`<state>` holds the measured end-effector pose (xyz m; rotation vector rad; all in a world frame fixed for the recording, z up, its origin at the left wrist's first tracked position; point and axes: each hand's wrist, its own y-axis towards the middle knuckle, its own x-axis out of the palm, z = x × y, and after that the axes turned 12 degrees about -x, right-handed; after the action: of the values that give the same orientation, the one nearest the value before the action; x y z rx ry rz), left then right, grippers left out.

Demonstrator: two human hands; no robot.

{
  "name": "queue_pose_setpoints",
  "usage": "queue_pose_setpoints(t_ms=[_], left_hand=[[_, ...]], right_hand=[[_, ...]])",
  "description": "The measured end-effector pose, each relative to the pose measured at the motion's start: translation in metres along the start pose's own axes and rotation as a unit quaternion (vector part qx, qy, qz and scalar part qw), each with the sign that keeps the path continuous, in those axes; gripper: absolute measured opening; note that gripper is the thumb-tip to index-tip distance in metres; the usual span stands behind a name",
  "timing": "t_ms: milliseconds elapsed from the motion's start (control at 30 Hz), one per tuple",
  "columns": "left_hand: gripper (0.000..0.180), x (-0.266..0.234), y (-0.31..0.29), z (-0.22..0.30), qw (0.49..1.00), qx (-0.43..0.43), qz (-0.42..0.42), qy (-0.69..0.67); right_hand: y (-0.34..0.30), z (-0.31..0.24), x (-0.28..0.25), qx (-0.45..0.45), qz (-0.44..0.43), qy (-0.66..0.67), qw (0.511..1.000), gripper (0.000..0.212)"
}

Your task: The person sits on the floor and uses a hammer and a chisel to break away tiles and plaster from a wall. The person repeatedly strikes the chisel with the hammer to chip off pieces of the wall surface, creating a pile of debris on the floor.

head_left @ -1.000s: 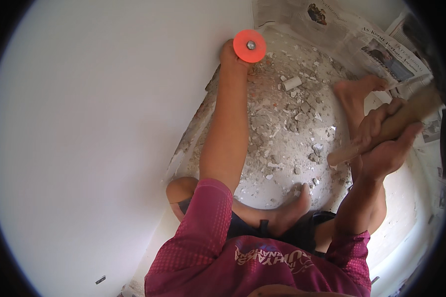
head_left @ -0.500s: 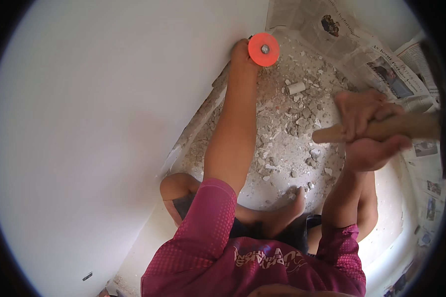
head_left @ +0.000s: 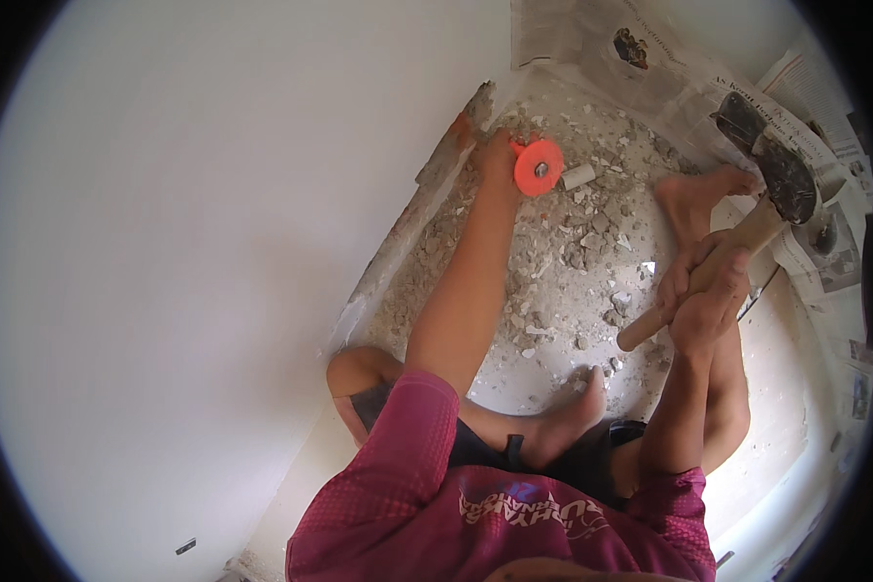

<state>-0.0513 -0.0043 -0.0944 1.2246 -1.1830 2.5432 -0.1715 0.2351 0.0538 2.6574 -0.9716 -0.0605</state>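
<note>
My left hand (head_left: 498, 158) is closed beside the foot of the wall, on a chisel whose round orange hand guard (head_left: 526, 177) and metal striking end face up toward me. The chisel's blade is hidden behind the guard and hand. Over on the right, my right hand (head_left: 700, 296) wraps round the wooden handle of a hammer (head_left: 759, 225). Its dark, worn metal head points up and away, above the newspaper, well apart from the chisel. Along the wall's base runs a broken strip (head_left: 435, 167) with exposed grey and reddish material, next to my left hand.
Plaster and mortar rubble (head_left: 592, 247) covers the floor between my legs, with a short white cylinder (head_left: 578, 177) lying in it. Newspaper sheets (head_left: 664, 73) cover the far and right edges. The white wall (head_left: 184, 242) rises close on the left. My bare feet rest beside the rubble.
My left hand and the chisel have come lower and slightly nearer, baring the broken wall base. The hammer has swung from level to tilted up, and its head now shows.
</note>
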Motion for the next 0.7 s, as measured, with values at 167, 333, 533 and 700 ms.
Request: queue_pose_setpoints(t_ms=[167,333,533,700], left_hand=[[0.016,-0.002,-0.008,-0.019,0.994,0.022,0.058,0.089],[0.016,0.006,0.008,0.017,0.998,0.022,0.057,0.017],[0.010,0.012,0.025,0.025,0.998,0.033,0.042,-0.013],[0.015,0.008,0.014,0.029,0.997,0.024,0.052,-0.049]], right_hand=[[-0.017,0.007,-0.020,0.049,-0.005,-0.059,0.997,0.057],[-0.018,0.018,-0.023,0.065,-0.043,-0.066,0.995,0.056],[0.004,-0.007,-0.008,-0.001,0.042,0.073,0.996,0.066],[0.002,-0.023,0.001,-0.108,0.035,0.251,0.961,0.072]])
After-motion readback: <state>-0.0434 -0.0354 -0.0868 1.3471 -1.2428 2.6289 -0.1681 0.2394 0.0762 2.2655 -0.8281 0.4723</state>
